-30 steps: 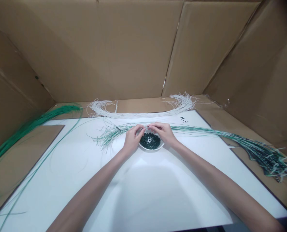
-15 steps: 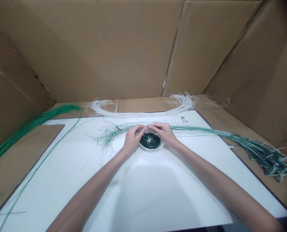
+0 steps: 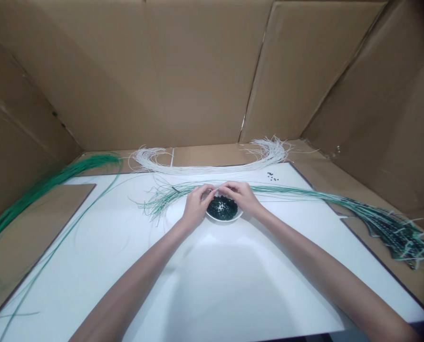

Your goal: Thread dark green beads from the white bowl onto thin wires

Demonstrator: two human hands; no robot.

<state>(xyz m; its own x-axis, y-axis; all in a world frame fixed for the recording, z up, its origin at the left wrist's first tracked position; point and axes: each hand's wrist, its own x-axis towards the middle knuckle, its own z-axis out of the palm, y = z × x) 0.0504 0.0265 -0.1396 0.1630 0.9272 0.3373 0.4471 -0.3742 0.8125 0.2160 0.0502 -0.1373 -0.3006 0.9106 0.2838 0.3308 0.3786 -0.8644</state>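
A small white bowl (image 3: 233, 218) full of dark green beads (image 3: 222, 208) stands mid-table. My left hand (image 3: 195, 205) and my right hand (image 3: 241, 195) meet just above its far rim, fingertips pinched together on a thin white cord (image 3: 215, 189) that is hard to make out. Behind the hands lies a bundle of pale green and white cords (image 3: 297, 192), running from left of the bowl out to the right, where the strung ends (image 3: 397, 232) carry dark beads.
A white board (image 3: 212, 275) covers the table, inside cardboard walls. A curved bundle of white cords (image 3: 205, 166) lies at the back, bright green cords (image 3: 44, 187) at the left, a few loose beads (image 3: 272, 176) at the back right, a cardboard sheet (image 3: 23, 228) on the left.
Nothing has moved apart from tiny shifts of the fingertips over the bowl.
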